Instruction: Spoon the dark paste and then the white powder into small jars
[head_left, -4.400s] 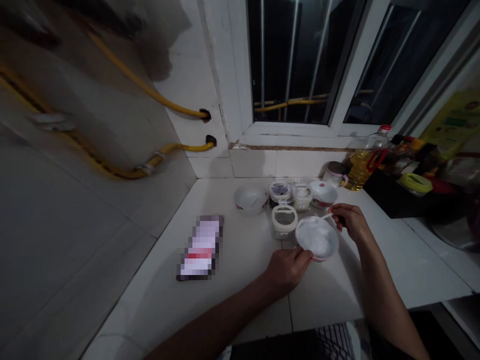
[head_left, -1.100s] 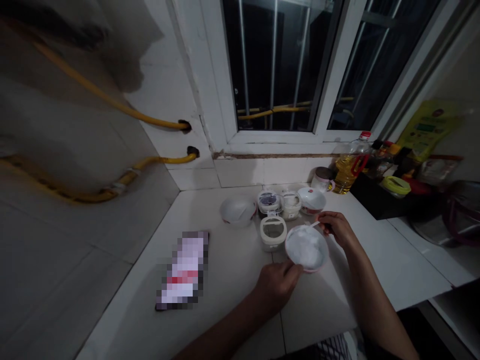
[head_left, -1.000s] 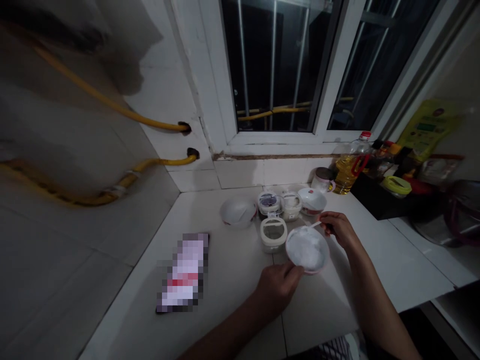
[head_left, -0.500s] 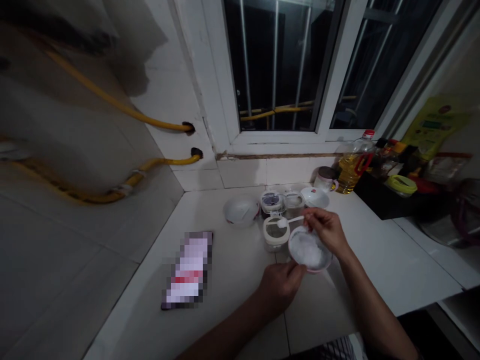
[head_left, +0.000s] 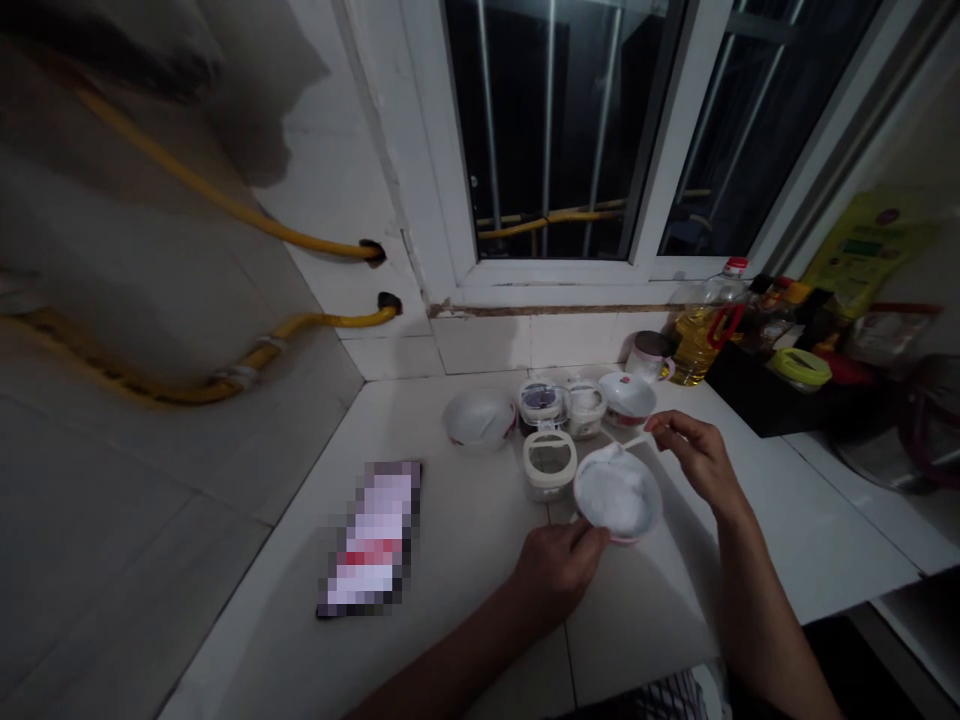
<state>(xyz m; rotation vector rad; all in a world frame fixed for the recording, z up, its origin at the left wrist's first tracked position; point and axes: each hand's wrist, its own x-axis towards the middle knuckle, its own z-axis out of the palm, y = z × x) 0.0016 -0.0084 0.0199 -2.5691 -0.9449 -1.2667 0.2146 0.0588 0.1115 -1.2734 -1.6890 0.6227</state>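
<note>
One left hand (head_left: 561, 566) is gripping the bowl (head_left: 639, 538) at its near rim; right hand (head_left: 696, 458) is pinching the spoon (head_left: 634, 441) over the far rim. One cream-rimmed container (head_left: 550, 465) is standing just left of the bowl. Spooning seems begun, unfinished: white matter (head_left: 616, 495) is lying in the bowl.

text: none legible | yellow packet (head_left: 862, 250): print blurred | phone screen (head_left: 375, 525): pixelated

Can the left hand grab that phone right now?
Probably yes, if it lets go first: the left hand is gripping the bowl of white stuff. Nothing seems to stand between it and the phone.
</note>
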